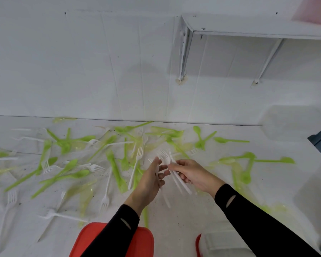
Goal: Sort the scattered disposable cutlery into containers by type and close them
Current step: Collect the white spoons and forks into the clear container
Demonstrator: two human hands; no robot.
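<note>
Head view: one frame, hands at centre.
Right hand point(193, 176): fingers clamped round a bunch of white forks point(166, 157), tines toward 11 o'clock, handles toward 5 o'clock.
Left hand point(152, 176): fingers nearly straight, slightly apart, tips meeting the bunch; grip impossible to tell.
Loose cutlery: green spoons point(76, 174) and loose forks point(136, 166) strewn over the table point(193, 216), 9 through 3 o'clock.
Red lid point(145, 243): 6 o'clock.
Clear container point(222, 243): 5 o'clock.

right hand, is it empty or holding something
Holding: the right hand has its fingers curled round a bunch of white forks.
</note>
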